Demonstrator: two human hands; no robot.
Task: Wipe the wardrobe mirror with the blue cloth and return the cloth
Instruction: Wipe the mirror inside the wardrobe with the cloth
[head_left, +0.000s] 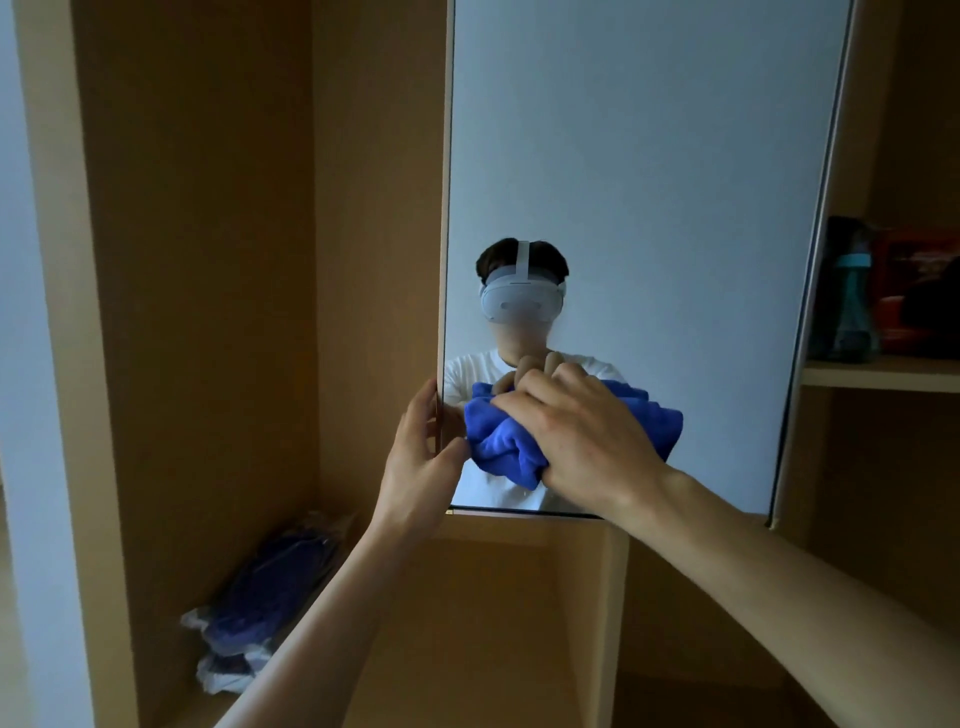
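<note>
The wardrobe mirror (649, 156) is a tall panel on an open door, filling the upper middle of the head view. My right hand (576, 431) presses a bunched blue cloth (504, 441) flat against the lower left of the glass. My left hand (421, 447) grips the mirror door's left edge, fingers behind it and thumb in front, just left of the cloth. The glass reflects a person in a white shirt wearing a headset, and the cloth.
A wooden wardrobe compartment opens on the left, with plastic-wrapped blue items (265, 597) on its floor. On the right, a shelf (878, 371) carries a dark bottle (847, 291) and a red box (914, 291). Below the mirror stands a wooden partition (613, 597).
</note>
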